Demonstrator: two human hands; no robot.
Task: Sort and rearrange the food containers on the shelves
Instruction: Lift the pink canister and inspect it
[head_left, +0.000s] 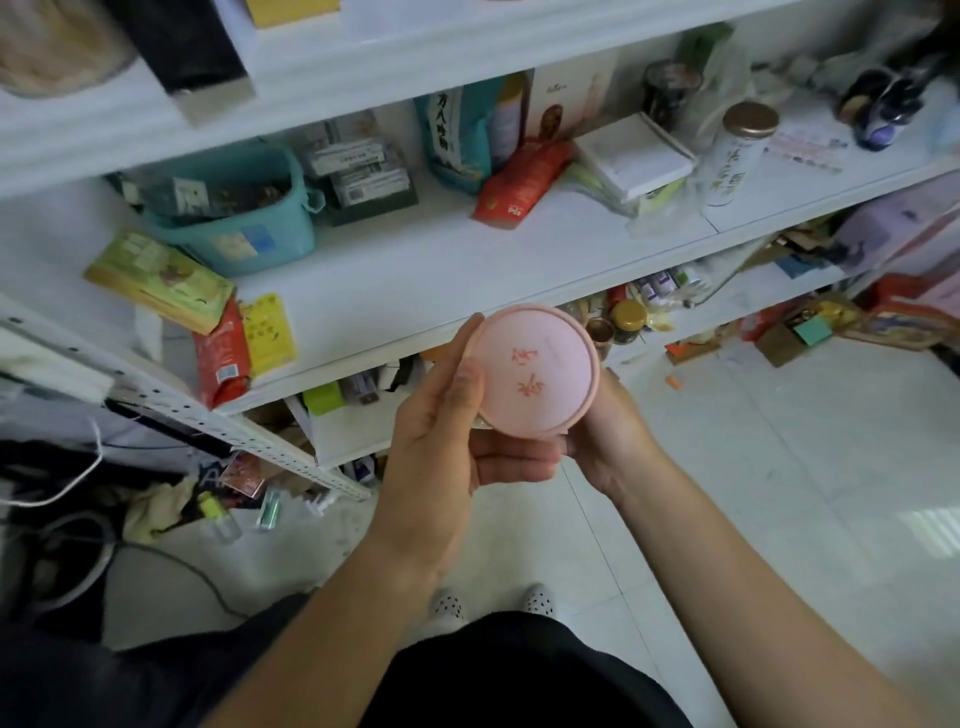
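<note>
Head camera: a person stands before cluttered white shelves holding a pink round container (535, 371) at frame centre, lid up and marked with red characters. The left hand (441, 431) grips it from 9 o'clock, thumb laid on the lid's rim and fingers curled underneath. The right hand (602, 431) cups it from 4 o'clock, most of its fingers hidden behind the container.

The container hangs clear of the middle shelf (415, 280), whose front edge lies just beyond it at 12 o'clock. Below it are only a lower shelf edge and the tiled floor (753, 467). A slackened grip would likely send it down to the tiles. The lid could also lift if the left thumb pries at the rim; how firmly it is seated cannot be told.

Shelf space looks tight. A teal basket (234, 228) sits at 10 o'clock, and a red pouch (519, 182) leans at 12 o'clock. A gold-lidded canister (732, 156) stands at 2 o'clock. At 9 o'clock a red packet (223, 358) and a yellow packet (267, 330) overhang the shelf's corner. Sliding the container in carelessly could probably nudge those two off, or tip the leaning pouch.
</note>
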